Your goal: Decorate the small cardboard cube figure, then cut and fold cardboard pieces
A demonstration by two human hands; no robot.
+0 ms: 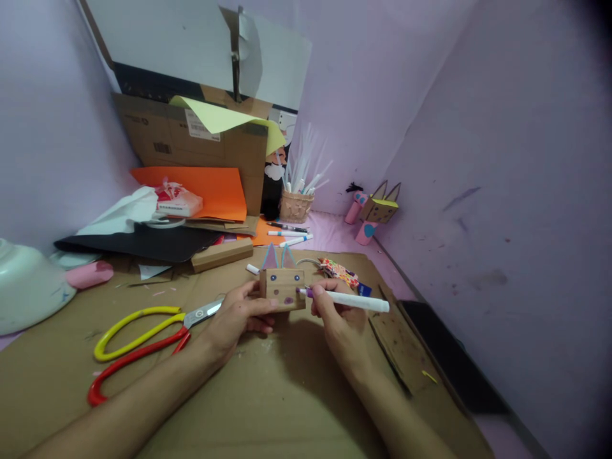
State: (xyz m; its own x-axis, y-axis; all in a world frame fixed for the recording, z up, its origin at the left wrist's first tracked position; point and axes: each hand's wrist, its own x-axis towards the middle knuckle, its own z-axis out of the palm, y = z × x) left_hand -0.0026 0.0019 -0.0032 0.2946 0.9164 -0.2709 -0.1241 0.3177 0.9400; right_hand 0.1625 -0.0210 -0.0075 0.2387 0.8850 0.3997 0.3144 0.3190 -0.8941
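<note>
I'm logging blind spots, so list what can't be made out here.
All in the head view:
Box: back, hidden by its own front.
Scissors: blade tips, covered by the left hand.
Sticks: lower ends, hidden by the basket.
Label: print, too small and blurred to read.
White object: outer part, cut off by the left edge.

Cardboard box: brown, upright, face toward the viewer; two pointed purple ears with blue borders on top, two dark eyes, purple spots below. Marker: white barrel, uncapped purple tip, nearly horizontal, tip at the box front's right edge.
</note>
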